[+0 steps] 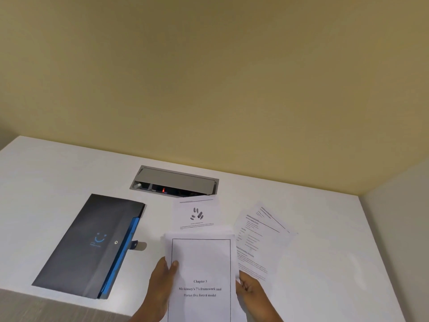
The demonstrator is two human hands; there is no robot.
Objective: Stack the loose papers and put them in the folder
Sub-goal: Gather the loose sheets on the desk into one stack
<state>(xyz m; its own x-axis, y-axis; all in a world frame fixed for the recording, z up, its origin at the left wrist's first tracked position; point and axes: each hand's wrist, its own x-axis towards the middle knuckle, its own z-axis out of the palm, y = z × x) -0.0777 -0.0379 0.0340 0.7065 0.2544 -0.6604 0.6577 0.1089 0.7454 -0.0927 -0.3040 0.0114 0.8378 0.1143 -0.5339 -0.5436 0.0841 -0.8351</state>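
Note:
A stack of white papers [201,263], topped by a bordered "Chapter 3" title page, is lifted at the near middle of the table. My left hand [162,284] grips its left edge, thumb on top. My right hand [251,290] holds its right edge. One loose sheet with a small dark picture [196,213] lies flat just beyond the stack. Two or more printed sheets [262,238] lie fanned out to the right. The dark grey folder [92,245] lies on the left, with a blue inner pocket showing along its right edge and a snap tab sticking out.
The white table [58,173] meets a yellow wall behind and a pale wall on the right. A grey cable box [174,181] with a half-raised lid and a red light sits in the tabletop behind the papers. The table's near-left edge runs close under the folder.

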